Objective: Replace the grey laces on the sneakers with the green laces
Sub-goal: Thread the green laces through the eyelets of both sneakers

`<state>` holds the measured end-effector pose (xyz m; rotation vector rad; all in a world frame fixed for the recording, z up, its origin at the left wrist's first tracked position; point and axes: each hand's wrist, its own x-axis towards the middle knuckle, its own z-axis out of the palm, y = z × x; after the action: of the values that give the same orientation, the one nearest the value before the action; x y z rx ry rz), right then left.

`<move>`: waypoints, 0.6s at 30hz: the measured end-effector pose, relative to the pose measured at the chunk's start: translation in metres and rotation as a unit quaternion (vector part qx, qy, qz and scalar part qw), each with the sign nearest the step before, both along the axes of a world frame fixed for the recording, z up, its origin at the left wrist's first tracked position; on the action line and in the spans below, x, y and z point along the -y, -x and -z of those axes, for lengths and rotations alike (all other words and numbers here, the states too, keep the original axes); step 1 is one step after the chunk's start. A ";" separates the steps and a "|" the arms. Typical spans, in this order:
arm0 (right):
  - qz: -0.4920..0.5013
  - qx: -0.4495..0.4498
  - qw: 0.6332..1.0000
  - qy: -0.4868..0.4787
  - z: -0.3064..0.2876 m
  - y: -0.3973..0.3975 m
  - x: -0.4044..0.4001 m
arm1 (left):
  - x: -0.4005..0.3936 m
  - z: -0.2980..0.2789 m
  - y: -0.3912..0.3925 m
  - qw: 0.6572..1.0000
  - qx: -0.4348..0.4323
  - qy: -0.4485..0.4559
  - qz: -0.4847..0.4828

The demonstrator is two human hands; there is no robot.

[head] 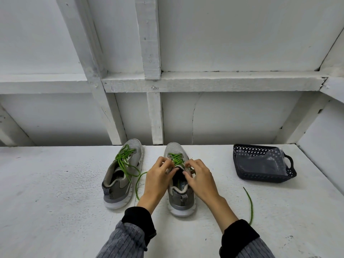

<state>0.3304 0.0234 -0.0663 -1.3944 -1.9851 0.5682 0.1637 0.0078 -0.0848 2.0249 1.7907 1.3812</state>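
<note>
Two grey sneakers stand side by side on the white table, toes pointing away from me. The left sneaker [121,175] carries a loosely threaded green lace [124,161] whose ends trail onto the table. The right sneaker [179,183] has a green lace [176,158] crossed through its eyelets. My left hand [158,177] pinches the lace at the shoe's upper left eyelets. My right hand [199,175] has its fingers curled at the upper right eyelets, holding the lace there. A loose end of this lace [250,203] curves across the table to the right of my right forearm.
A dark plastic basket [260,178] with a clear plastic bag inside sits at the right of the table [55,183]. White wooden beams and a wall rise behind the table's far edge.
</note>
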 end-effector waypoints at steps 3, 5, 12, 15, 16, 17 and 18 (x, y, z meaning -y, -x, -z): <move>-0.001 0.013 1.000 -0.010 0.000 0.000 0.001 | -0.002 0.004 0.007 0.995 0.083 0.020 0.047; 0.001 0.006 1.000 -0.006 0.001 0.001 0.001 | -0.002 0.003 0.011 0.991 0.103 0.030 0.074; 0.035 -0.031 0.995 0.090 0.000 -0.008 0.001 | 0.004 0.003 0.026 0.984 -0.008 0.178 -0.014; 0.054 -0.043 0.991 0.117 -0.001 -0.010 0.001 | 0.001 -0.004 0.030 0.966 0.009 0.258 -0.028; 0.062 -0.075 0.986 0.137 -0.003 -0.009 -0.002 | 0.000 -0.012 0.029 0.965 0.046 0.258 -0.017; 0.067 -0.124 0.978 0.157 -0.009 -0.007 -0.004 | -0.002 -0.020 0.027 0.964 0.096 0.248 0.000; 0.072 -0.179 0.965 0.180 -0.016 -0.004 -0.006 | -0.004 -0.030 0.024 0.959 0.153 0.239 0.019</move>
<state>0.3343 0.0296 -0.0499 -1.5045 -1.5278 1.0711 0.1395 0.0115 -0.0543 1.4997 1.7244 1.0456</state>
